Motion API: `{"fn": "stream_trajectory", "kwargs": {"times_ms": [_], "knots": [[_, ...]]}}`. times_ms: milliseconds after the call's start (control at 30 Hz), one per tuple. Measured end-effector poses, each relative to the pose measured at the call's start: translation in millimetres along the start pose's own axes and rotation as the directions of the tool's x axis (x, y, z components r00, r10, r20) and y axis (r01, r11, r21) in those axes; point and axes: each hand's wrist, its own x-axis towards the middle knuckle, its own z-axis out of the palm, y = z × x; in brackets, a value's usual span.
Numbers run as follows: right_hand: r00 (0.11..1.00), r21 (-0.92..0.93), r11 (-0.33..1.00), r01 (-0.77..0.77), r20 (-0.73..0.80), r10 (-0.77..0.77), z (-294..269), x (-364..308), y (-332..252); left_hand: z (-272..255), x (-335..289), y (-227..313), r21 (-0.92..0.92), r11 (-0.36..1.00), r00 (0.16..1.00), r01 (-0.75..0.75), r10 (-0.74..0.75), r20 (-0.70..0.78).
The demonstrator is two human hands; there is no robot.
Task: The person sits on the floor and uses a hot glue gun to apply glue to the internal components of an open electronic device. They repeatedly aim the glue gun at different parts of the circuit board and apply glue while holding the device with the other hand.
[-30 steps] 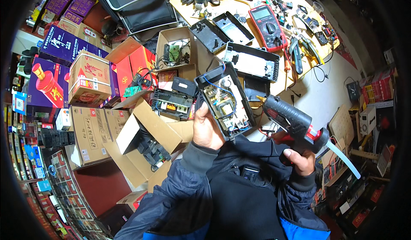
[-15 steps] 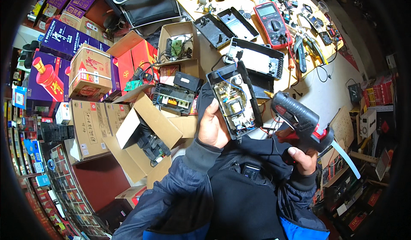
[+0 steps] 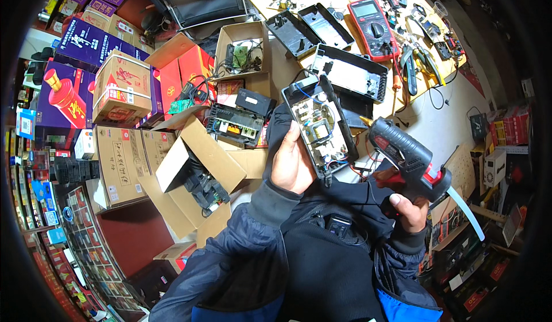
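Casing [image 3: 343, 127], board [image 3: 317, 131] exposed, is gripped by your left hand [image 3: 292, 168], thumb showing, other fingers hidden. Your right hand's [image 3: 410, 211] fingers wrap the glue gun [image 3: 404, 150]. Little changes: nozzle [image 3: 365, 121] stays beside casing, so work appears paused.

The left hand [image 3: 291, 164] is cupped and tilted upward. The right hand [image 3: 412, 210], slightly lower, curls in a grip.
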Motion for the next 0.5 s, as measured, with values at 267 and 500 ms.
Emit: {"fn": "stream_trajectory", "kwargs": {"times_ms": [267, 500], "knots": [[1.0, -0.007, 1.0, -0.007, -0.016, 0.007, 0.1, 0.5, 1.1, 2.7, 1.1, 1.8, 0.006, 1.0, 1.0, -0.023, 0.023, -0.013], [1.0, -0.015, 1.0, -0.016, -0.004, 0.016, 1.7, 0.8, -0.9, 2.9, 0.4, 2.1, -0.001, 0.999, 0.999, -0.032, 0.032, -0.025]]}}
